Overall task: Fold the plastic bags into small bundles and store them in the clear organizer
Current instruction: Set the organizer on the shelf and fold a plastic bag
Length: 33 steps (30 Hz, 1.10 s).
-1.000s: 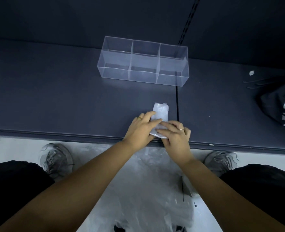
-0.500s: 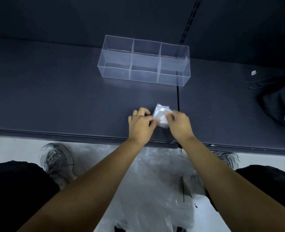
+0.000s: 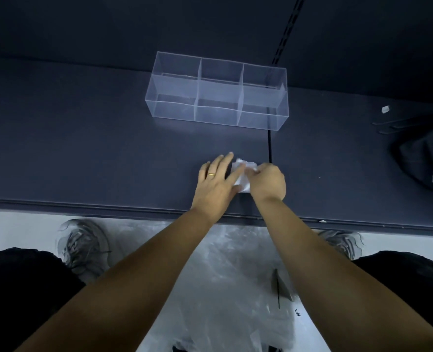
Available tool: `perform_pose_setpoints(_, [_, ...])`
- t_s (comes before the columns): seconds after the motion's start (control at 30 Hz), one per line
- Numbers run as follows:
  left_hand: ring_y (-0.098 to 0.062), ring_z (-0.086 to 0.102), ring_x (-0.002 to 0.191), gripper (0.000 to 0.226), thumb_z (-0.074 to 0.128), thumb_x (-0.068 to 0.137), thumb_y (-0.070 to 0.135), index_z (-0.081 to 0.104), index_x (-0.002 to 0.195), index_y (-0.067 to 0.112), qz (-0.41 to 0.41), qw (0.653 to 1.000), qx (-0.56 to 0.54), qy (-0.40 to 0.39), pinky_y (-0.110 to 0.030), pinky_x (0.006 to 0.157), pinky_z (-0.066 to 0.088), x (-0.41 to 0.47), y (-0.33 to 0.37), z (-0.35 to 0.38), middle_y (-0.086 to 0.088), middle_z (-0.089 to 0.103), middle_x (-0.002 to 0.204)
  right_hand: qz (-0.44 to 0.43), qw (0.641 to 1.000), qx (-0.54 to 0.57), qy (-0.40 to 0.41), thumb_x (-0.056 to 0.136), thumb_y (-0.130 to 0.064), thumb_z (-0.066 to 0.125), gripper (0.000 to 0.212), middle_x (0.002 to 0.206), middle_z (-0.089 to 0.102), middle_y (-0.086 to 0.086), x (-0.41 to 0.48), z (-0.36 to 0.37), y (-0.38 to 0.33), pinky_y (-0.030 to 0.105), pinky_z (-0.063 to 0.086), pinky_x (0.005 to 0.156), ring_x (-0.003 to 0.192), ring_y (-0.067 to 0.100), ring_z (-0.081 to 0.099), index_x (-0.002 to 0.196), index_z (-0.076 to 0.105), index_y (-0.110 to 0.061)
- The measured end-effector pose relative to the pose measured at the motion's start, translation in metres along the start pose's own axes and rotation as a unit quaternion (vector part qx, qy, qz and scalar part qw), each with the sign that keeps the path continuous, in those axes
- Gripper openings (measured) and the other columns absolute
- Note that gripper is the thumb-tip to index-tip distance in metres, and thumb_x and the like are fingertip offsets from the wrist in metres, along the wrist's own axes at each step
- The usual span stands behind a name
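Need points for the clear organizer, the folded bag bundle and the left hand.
clear organizer (image 3: 216,114), head view, on the front wall of the middle compartment.
folded bag bundle (image 3: 243,182), head view, on the white plastic showing between the hands.
left hand (image 3: 214,184), head view, on the back of the hand.

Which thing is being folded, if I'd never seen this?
Find the dark tabletop holding the clear three-compartment plastic organizer. Nearer its front edge, both hands meet. Between them sits the small crumpled white plastic bag bundle, the only pale thing there.
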State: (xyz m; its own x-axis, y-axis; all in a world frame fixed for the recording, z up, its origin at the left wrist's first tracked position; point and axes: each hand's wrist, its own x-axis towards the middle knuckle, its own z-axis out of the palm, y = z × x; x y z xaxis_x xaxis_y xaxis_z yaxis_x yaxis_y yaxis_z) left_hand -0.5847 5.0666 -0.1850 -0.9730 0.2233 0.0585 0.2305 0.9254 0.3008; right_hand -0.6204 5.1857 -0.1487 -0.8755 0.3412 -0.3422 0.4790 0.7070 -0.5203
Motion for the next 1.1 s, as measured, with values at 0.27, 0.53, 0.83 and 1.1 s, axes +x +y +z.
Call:
perform_pose_setpoints(0.27, [-0.020,-0.013,0.146,0.073,0.020,0.094,0.063,0.000,0.152,0.023,-0.031,0.993,0.026,-0.113,-0.045,0.115,-0.013,0.007,-0.005,0.008,-0.001,-0.007,0.161,-0.064,0.992,-0.029,0.103,0.097,-0.020,0.047,0.045,0.140,0.041,0.009,-0.036,0.014,0.019,0.041,0.030,0.100,0.128,0.028,0.038,0.141,0.041,-0.011])
perform_pose_setpoints(0.53, [-0.021,-0.015,0.146,0.067,0.007,0.097,0.051,-0.008,0.151,0.014,-0.074,0.989,0.045,-0.117,-0.046,0.116,-0.013,0.001,0.011,0.013,-0.004,-0.012,0.160,0.001,0.988,0.125,0.093,0.096,-0.023,0.051,0.027,0.113,0.054,0.003,-0.062,0.022,0.022,0.039,0.041,0.098,0.101,0.025,0.058,0.118,0.063,-0.012])
perform_pose_setpoints(0.83, [-0.021,-0.019,0.145,0.080,0.029,0.093,0.044,-0.016,0.149,0.009,-0.061,0.989,-0.002,-0.138,-0.041,0.114,-0.016,-0.013,0.018,0.002,-0.006,-0.016,0.159,0.065,0.991,0.118,0.005,0.090,-0.022,0.059,0.016,0.118,0.049,0.007,-0.045,0.008,0.005,0.040,0.043,0.098,0.107,0.028,0.054,0.100,0.069,-0.016])
perform_pose_setpoints(1.1, [-0.017,0.061,0.104,0.057,0.071,0.082,0.037,0.048,0.128,0.011,-0.402,0.721,-0.562,-0.051,-0.028,0.089,0.049,-0.020,0.025,-0.043,-0.005,0.060,0.122,0.061,0.914,0.372,-0.148,0.096,-0.009,0.052,0.012,0.085,0.064,0.011,-0.046,-0.020,0.012,0.025,0.058,0.067,0.079,0.024,0.068,0.089,0.057,-0.002])
